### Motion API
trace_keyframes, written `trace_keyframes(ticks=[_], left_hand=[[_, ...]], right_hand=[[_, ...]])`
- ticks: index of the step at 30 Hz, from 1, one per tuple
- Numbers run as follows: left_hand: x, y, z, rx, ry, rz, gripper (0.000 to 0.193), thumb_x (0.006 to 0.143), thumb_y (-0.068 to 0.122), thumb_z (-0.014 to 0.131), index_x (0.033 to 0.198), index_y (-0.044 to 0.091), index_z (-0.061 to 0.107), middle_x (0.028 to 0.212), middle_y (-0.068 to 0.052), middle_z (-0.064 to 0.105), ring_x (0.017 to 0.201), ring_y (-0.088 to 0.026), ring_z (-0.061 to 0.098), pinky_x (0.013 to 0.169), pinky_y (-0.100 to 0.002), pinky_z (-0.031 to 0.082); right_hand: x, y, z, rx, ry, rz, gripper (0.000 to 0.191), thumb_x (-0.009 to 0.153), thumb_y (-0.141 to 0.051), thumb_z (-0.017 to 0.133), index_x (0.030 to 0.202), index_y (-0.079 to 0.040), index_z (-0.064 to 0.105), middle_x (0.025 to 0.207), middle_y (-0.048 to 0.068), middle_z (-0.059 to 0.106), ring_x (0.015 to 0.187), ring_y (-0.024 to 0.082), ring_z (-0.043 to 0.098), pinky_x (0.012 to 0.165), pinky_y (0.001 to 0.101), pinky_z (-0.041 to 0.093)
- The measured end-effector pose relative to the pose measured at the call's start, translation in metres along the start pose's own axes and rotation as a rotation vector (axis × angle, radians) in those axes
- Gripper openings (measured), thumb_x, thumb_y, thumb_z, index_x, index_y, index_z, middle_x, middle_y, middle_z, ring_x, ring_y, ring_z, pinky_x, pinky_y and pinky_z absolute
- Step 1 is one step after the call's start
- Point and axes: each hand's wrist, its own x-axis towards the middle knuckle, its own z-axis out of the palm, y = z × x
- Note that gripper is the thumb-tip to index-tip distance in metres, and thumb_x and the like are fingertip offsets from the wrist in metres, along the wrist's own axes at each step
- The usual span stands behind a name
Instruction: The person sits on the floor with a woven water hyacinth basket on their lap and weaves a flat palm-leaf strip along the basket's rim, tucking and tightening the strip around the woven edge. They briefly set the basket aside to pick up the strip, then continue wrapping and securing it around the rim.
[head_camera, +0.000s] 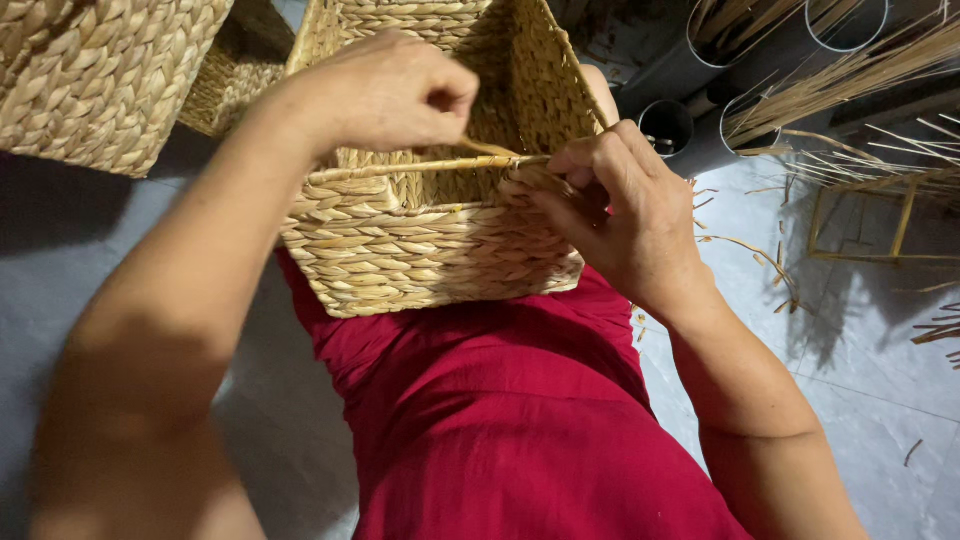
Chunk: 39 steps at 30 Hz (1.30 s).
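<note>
At frame centre, a woven basket (430, 240) rests on the red-clad lap, its walls fully braided. Left hand (395, 95) pinches a strand (490, 155) along the rim; right hand (620, 215) grips the rim corner, whose binding looks unfinished.

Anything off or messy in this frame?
Mostly the floor: loose straw bits lie scattered to the right of the woven basket. The basket itself looks intact; the left hand pulls a fibre strand at its rim while the right hand grips the corner.

Head camera, steeply downward, close over lap
</note>
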Motion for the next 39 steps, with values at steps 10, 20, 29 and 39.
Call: trace_keyframes(ticks=[10, 20, 29, 39], left_hand=[[-0.046, -0.011, -0.008, -0.132, -0.031, 0.056, 0.032, 0.089, 0.025, 0.065, 0.120, 0.024, 0.074, 0.102, 0.000, 0.075, 0.087, -0.017, 0.071, 0.078, -0.036, 0.055], [-0.041, 0.021, 0.001, -0.619, -0.218, 0.013, 0.052, 0.101, 0.049, 0.055, 0.091, 0.005, 0.081, 0.079, -0.003, 0.075, 0.075, -0.012, 0.063, 0.071, -0.030, 0.053], [-0.048, 0.039, 0.017, -0.207, 0.365, 0.092, 0.034, 0.102, 0.039, 0.065, 0.109, 0.008, 0.078, 0.094, -0.004, 0.071, 0.085, -0.018, 0.066, 0.078, -0.034, 0.051], [-0.059, 0.068, 0.082, 0.214, 0.868, 0.450, 0.023, 0.094, 0.012, 0.084, 0.115, 0.011, 0.075, 0.099, 0.001, 0.064, 0.094, -0.018, 0.057, 0.081, -0.034, 0.047]], right_hand=[[-0.004, -0.007, -0.007, 0.050, -0.023, 0.015, 0.027, 0.093, -0.002, 0.084, 0.113, -0.004, 0.067, 0.101, 0.009, 0.061, 0.085, 0.019, 0.061, 0.073, 0.0313, 0.053], [-0.001, -0.029, 0.017, -0.227, 0.075, -0.184, 0.035, 0.086, -0.015, 0.084, 0.119, -0.015, 0.072, 0.110, 0.006, 0.063, 0.100, 0.027, 0.060, 0.085, 0.0401, 0.041], [-0.001, -0.016, 0.029, 0.038, 0.199, -0.129, 0.024, 0.097, -0.007, 0.085, 0.114, -0.011, 0.069, 0.107, 0.003, 0.066, 0.100, 0.022, 0.065, 0.084, 0.0325, 0.046], [-0.037, 0.001, 0.015, 0.156, 0.239, 0.024, 0.036, 0.088, -0.001, 0.089, 0.116, -0.001, 0.066, 0.110, 0.010, 0.066, 0.098, 0.025, 0.062, 0.082, 0.0312, 0.052]])
